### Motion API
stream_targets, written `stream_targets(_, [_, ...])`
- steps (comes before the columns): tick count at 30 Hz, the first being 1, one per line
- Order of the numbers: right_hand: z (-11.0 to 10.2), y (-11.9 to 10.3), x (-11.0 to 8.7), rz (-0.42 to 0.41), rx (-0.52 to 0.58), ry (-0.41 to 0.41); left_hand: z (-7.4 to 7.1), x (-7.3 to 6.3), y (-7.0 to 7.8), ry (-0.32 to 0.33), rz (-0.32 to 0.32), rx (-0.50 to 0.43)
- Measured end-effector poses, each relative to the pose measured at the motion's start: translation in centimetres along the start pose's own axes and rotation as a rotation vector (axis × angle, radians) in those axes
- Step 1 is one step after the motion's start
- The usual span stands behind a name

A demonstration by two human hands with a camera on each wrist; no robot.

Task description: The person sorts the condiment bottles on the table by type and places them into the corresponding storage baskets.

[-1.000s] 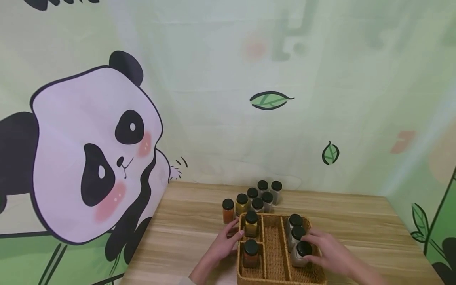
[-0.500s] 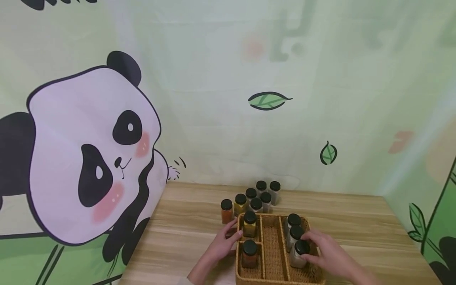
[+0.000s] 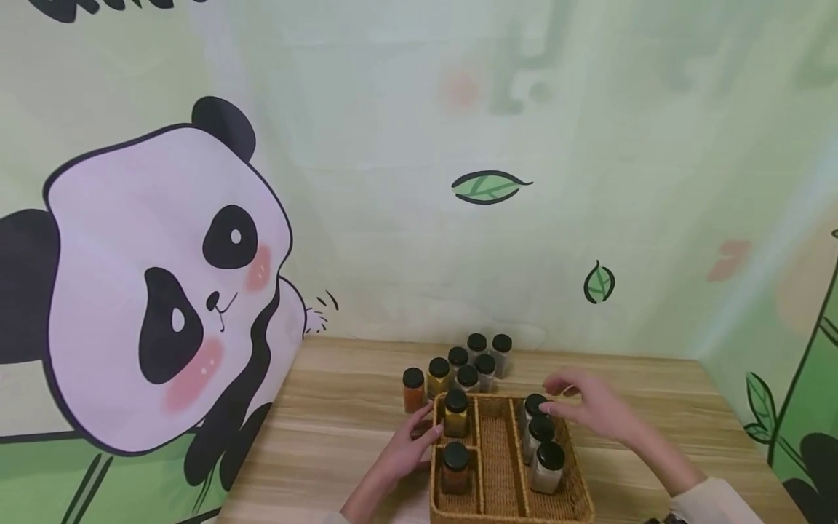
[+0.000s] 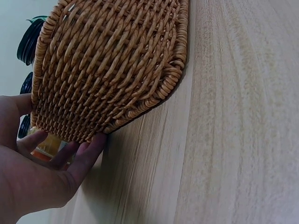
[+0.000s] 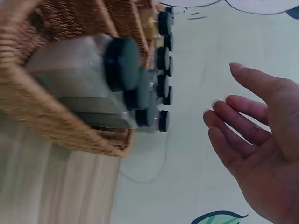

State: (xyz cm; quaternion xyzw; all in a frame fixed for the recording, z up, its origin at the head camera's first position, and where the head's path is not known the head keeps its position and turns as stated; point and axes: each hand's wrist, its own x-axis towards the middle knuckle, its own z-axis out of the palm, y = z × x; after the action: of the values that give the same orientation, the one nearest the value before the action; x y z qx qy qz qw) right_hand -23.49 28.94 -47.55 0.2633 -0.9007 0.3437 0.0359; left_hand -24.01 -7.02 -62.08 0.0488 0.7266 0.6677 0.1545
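Observation:
A brown wicker basket [image 3: 500,451] with compartments stands on the table. My left hand [image 3: 407,449] holds its back left corner, thumb at the rim and fingers against the outer weave [image 4: 107,65]. My right hand [image 3: 592,404] hangs over the basket's back right corner, fingers loosely bent and holding nothing. In the right compartment a row of black-capped jars of pale contents [image 3: 547,467] stands upright, also seen in the right wrist view as clear square jars [image 5: 74,65]. On the left, a jar of yellow spice [image 3: 455,413] and a jar of reddish spice [image 3: 455,469] occupy separate compartments.
Behind the basket stand several more black-capped jars: one orange-red [image 3: 413,391], one yellow [image 3: 439,377], the others pale [image 3: 500,356]. The wooden table [image 3: 628,378] ends at a printed panda backdrop [image 3: 393,255].
My right hand has let go of the front jar in the right compartment and moved up and back, over the rear of that row. My left hand stays at the basket.

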Motion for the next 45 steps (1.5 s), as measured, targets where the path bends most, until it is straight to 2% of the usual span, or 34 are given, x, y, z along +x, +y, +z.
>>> stream_targets(3, [0.0, 0.3, 2.0, 0.038, 0.006, 0.058, -0.1, 0.0, -0.1, -0.012, 0.000, -0.006])
stream_targets(8, [0.9, 1.6, 5.2, 0.113, 0.081, 0.132, -0.1, -0.4, -0.4, -0.021, -0.019, -0.006])
stream_targets(14, [2.6, 3.6, 8.8, 0.164, 0.095, 0.177, -0.3, -0.7, -0.4, -0.021, -0.019, -0.016])
stream_targets(19, [4.5, 5.0, 10.9, 0.209, 0.032, 0.127, -0.5, -0.7, -0.5, -0.014, -0.016, -0.013])
stream_targets(24, [6.2, 5.2, 12.1, 0.225, -0.079, 0.048, -0.8, -0.8, -0.5, -0.013, -0.014, -0.014])
stream_targets(31, [6.8, 5.0, 12.8, 0.235, -0.096, -0.068, -0.6, -0.8, -0.3, -0.017, -0.013, -0.022])
stream_targets(34, [7.0, 5.4, 13.0, 0.206, -0.111, -0.108, -0.6, -0.7, -0.1, -0.017, -0.014, -0.014])
stream_targets(38, [7.2, 6.4, 13.4, 0.121, -0.133, -0.157, -0.4, -0.5, -0.1, -0.012, -0.011, -0.004])
stream_targets(42, [7.4, 7.7, 13.4, 0.056, -0.222, -0.183, -0.2, -0.2, -0.2, -0.012, -0.004, -0.006])
stream_targets(45, [7.3, 8.0, 13.4, 0.057, -0.284, -0.197, -0.4, 0.0, -0.2, -0.006, -0.008, -0.009])
